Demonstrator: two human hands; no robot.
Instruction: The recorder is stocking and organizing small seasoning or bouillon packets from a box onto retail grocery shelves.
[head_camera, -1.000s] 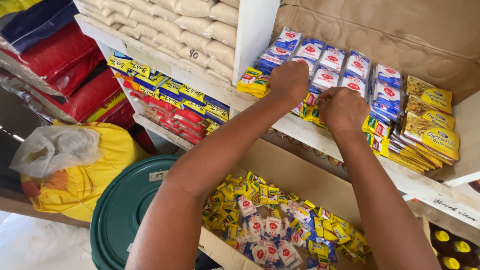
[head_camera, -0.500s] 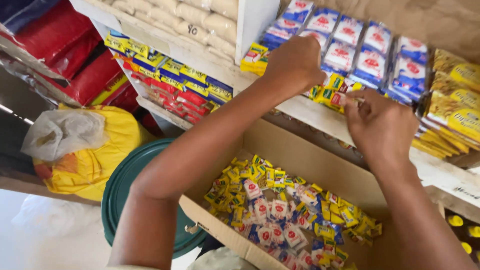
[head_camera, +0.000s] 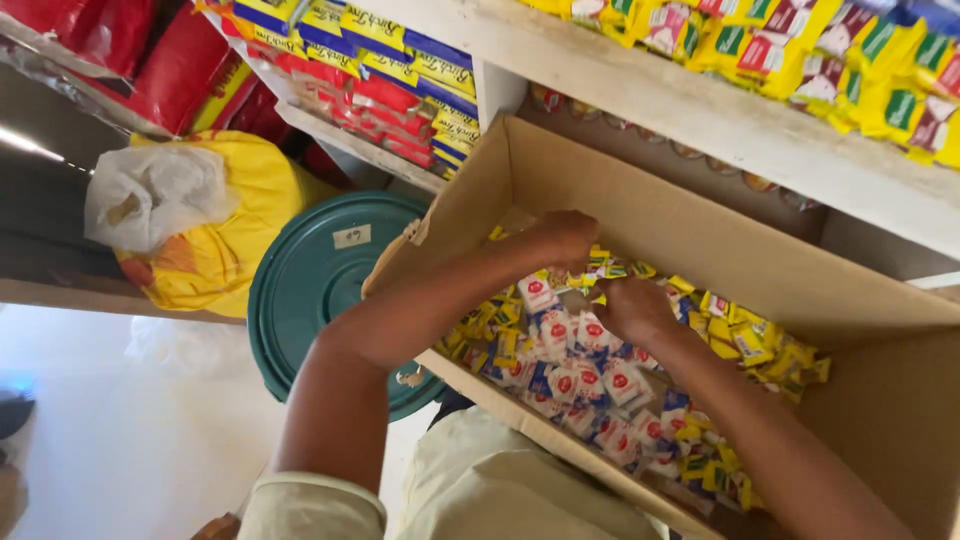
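Both my hands are down inside an open cardboard box (head_camera: 700, 235) that holds a pile of small sachets (head_camera: 590, 375), some white with red dots, others yellow and green. My left hand (head_camera: 562, 240) rests knuckles up at the far side of the pile, fingers curled down into the sachets. My right hand (head_camera: 632, 308) lies just beside it, nearer the middle, fingers also bent into the pile. The fingertips of both hands are hidden, so a grip on any sachet cannot be made out.
A wooden shelf (head_camera: 700, 110) above the box carries rows of yellow, green and red packets (head_camera: 850, 50). Left of the box lie a round teal lid (head_camera: 320, 290), a yellow sack (head_camera: 240, 220) with a white plastic bag (head_camera: 150, 195), and stacked packets (head_camera: 400, 70).
Both hands have come down from the packets on the shelf into the cardboard box. The view has tilted down with them.
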